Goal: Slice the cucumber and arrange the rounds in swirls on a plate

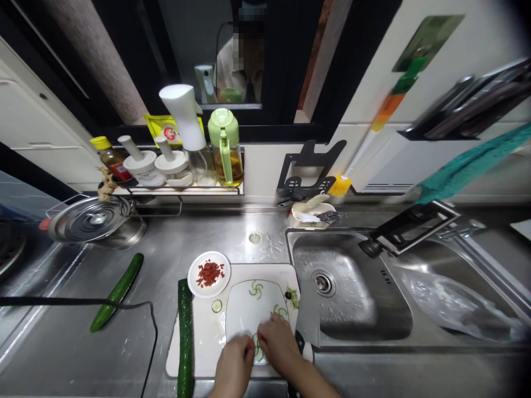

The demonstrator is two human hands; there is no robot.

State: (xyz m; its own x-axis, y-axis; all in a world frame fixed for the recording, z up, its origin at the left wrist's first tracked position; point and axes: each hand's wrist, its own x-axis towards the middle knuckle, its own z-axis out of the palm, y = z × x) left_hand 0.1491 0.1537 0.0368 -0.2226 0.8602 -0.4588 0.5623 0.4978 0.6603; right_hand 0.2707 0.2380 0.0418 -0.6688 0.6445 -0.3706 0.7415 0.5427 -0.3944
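Observation:
A white squarish plate (243, 309) lies on a pale cutting board (203, 337). Curved cucumber slices (256, 289) form small swirls near its far, right and front edges. Over the plate's front part, my left hand (235, 362) is closed, fingertips beside the front cucumber slices (258, 354). From the right, my right hand (280, 342) bends over the same slices with its fingers closed. Whatever either hand pinches is hidden by the fingers. A single round cucumber slice (217, 305) rests left of the plate. Beyond it stands a small white dish (194, 282) of red goji berries (209, 273).
A knife (309, 312) lies along the board's right edge, beside the sink (352, 326). One whole cucumber (185, 337) lies on the board's left edge, another (118, 293) on the counter. A black cable (153, 318) crosses at left. Cucumber scraps (293, 297) sit near the knife.

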